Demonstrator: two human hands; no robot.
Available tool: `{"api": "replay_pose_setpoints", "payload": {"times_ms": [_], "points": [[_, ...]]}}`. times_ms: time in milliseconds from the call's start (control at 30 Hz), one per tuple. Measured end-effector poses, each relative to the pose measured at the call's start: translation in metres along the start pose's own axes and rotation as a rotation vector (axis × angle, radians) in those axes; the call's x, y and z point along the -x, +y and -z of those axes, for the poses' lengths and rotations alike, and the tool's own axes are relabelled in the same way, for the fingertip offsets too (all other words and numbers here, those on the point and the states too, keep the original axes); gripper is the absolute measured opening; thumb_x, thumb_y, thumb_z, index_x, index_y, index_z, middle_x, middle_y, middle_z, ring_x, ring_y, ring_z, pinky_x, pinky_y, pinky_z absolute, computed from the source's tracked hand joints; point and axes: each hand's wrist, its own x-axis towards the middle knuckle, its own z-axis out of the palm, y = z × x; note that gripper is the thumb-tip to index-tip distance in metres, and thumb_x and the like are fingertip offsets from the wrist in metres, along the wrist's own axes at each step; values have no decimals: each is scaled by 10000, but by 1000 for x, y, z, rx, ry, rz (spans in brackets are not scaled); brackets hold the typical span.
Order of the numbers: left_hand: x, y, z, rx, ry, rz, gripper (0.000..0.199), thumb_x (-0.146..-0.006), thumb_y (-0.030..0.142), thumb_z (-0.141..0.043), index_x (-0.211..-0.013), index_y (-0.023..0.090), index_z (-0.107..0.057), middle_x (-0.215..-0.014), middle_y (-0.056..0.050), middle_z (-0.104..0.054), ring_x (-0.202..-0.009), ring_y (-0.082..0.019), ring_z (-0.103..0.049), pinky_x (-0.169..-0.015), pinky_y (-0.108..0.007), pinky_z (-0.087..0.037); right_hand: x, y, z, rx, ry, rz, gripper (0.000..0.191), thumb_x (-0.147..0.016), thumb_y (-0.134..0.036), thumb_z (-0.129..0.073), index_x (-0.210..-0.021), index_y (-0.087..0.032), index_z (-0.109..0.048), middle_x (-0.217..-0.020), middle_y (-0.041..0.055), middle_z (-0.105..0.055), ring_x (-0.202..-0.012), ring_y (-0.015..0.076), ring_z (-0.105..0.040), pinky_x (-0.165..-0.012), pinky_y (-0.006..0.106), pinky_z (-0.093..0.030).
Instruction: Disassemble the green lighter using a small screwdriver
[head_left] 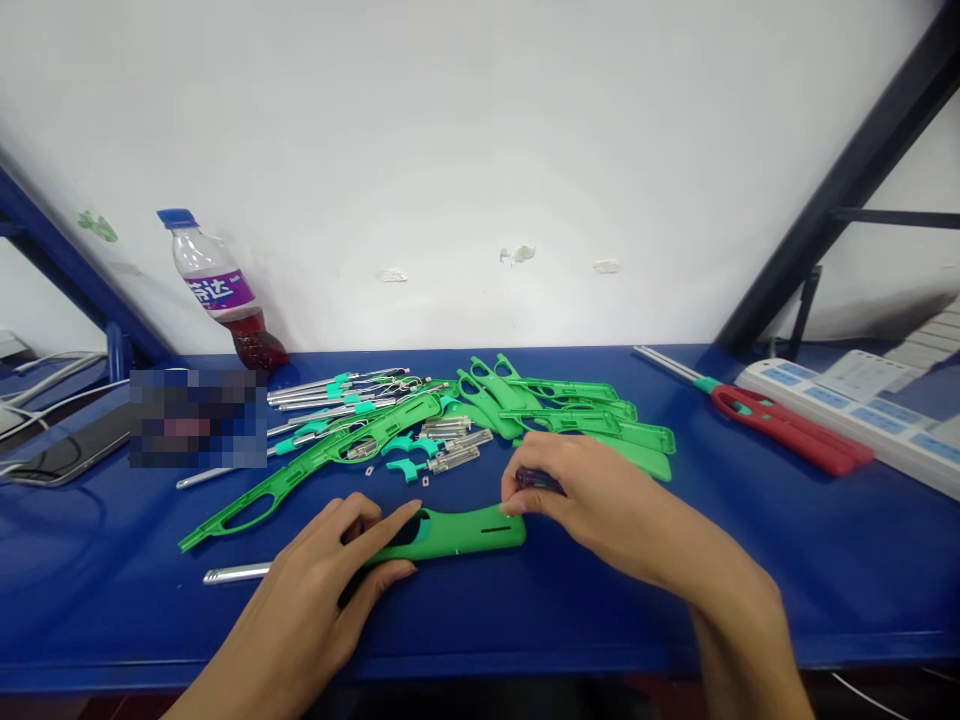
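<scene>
A green utility lighter (457, 533) with a silver metal barrel lies on the blue table at the front. My left hand (330, 560) is closed around its trigger section, thumb on the near side and index finger along the top. My right hand (559, 480) is pinched at the lighter's right end, beside the narrow slot. Something dark and shiny shows inside its curled fingers, mostly hidden. Behind the hands lie green half shells (315, 460), teal triggers (405, 467), clear fuel tanks (456, 455) and metal barrels with wires (330, 405).
A red utility lighter (787, 425) lies at the right beside a white power strip (862, 420). A bottle of dark red drink (225, 290) stands at the back left against the wall. A phone (82, 440) and white cables are at the left edge.
</scene>
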Motion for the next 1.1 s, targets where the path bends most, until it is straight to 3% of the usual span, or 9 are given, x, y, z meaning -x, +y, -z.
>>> {"api": "replay_pose_setpoints", "payload": {"times_ms": [167,267,400,933,1100], "points": [[1,0,1,-14,2,-5,427,-1084,513,-549,-1501,428,-579,-1064,-2,-662,-905,-166,-696,-786,-284,-611,-16,-3,-10,98,154,-29,126,-1057,-323,-659,-1041,-244,-755,-1090,-2,-728,-996,173,-679,-926,367,-518],[1,-1,0,-18,-2,-11,438,-1084,502,-556,-1516,429,-561,-1068,3,-664,-914,-160,-700,-798,-278,-612,-24,-3,-20,185,154,-30,187,-1059,-341,-653,-1114,-174,-716,-1127,40,-721,-1020,188,-696,-949,425,-582],[0,0,1,-15,6,-25,434,-1093,494,-541,-1521,425,-556,-1059,11,-666,-909,-145,-703,-819,-266,-608,-27,-2,-26,274,138,-43,238,-1050,-379,-671,-1162,-171,-701,-1161,56,-719,-1038,194,-708,-934,422,-611],[1,1,2,-32,8,-20,433,-1083,496,-555,-1503,394,-592,-1063,-9,-692,-905,-170,-713,-811,-289,-624,-26,-5,-22,233,221,-97,249,-1081,-390,-614,-1192,-183,-697,-1208,63,-708,-1023,187,-698,-940,422,-600],[-1,2,3,-50,37,-46,411,-1092,493,-544,-1477,365,-607,-1073,-5,-692,-913,-158,-721,-817,-272,-621,-21,-7,-20,122,205,-77,280,-1101,-437,-553,-1159,-241,-745,-1191,46,-743,-1115,224,-684,-1020,444,-516]]}}
